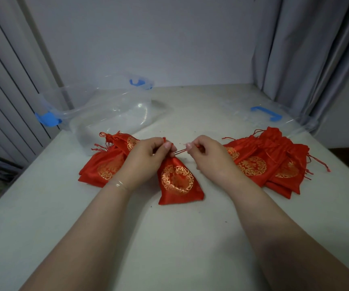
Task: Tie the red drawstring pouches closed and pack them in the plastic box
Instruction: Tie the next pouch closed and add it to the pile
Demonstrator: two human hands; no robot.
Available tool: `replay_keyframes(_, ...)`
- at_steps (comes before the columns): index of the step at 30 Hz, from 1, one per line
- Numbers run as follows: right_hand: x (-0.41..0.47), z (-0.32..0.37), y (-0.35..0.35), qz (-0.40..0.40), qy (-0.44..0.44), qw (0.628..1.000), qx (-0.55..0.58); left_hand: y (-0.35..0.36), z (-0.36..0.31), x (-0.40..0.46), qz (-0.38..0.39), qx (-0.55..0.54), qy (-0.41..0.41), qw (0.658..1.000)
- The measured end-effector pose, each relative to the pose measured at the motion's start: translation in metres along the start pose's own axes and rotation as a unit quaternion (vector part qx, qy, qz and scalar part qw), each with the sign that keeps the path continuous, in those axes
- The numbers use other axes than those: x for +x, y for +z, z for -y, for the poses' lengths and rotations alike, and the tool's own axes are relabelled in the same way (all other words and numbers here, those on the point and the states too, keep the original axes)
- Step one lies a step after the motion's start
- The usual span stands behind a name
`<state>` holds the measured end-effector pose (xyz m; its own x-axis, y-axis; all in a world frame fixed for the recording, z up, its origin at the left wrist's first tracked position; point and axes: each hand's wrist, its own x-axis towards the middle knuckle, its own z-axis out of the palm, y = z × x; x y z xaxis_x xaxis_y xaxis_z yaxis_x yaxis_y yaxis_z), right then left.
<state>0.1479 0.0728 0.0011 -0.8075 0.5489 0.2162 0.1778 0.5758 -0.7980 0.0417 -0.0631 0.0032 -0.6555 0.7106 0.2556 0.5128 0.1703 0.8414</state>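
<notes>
Table (190, 238): pale, carrying everything.
Plastic box (108, 114): clear, behind the centre pouch, to its left.
Pouch piles: one left (104, 166), one right (261, 162) of the centre pouch.
Centre pouch (177, 181): flat on the table.
Left hand (146, 158): pinching its gathered neck.
Right hand (207, 154): pinching the drawstring (181, 151), pulled taut.

bare forearms, thin bracelet (120, 184) on left wrist

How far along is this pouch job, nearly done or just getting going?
Early to midway, it seems. A few pouches with cinched necks lie in the left pile, apparently tied. The left hand pinches the neck of the middle pouch while the right hand pulls its drawstring. The right pile awaits tying, and the plastic box looks empty, so packing hasn't started.
</notes>
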Motion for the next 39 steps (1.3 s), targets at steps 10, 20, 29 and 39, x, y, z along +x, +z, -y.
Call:
replay_keyframes(10, -0.009, 0.011, 0.005, 0.046, -0.122, 0.990, 0.059, 0.006, -0.003, -0.001, -0.021, 0.094, 0.039, 0.995)
replay_keyframes(20, 0.002, -0.004, 0.007, 0.056, -0.036, 0.997, 0.042, 0.007, -0.004, -0.001, -0.035, 0.056, 0.055, 0.996)
replay_keyframes(29, 0.007, -0.005, -0.002, -0.024, -0.029, 0.999, 0.007, 0.007, -0.006, 0.000, -0.036, -0.088, -0.016, 0.995)
replay_keyframes(39, 0.001, 0.004, -0.018, 0.028, 0.001, 1.000, 0.012, 0.001, -0.001, 0.004, -0.056, -0.220, -0.123, 0.966)
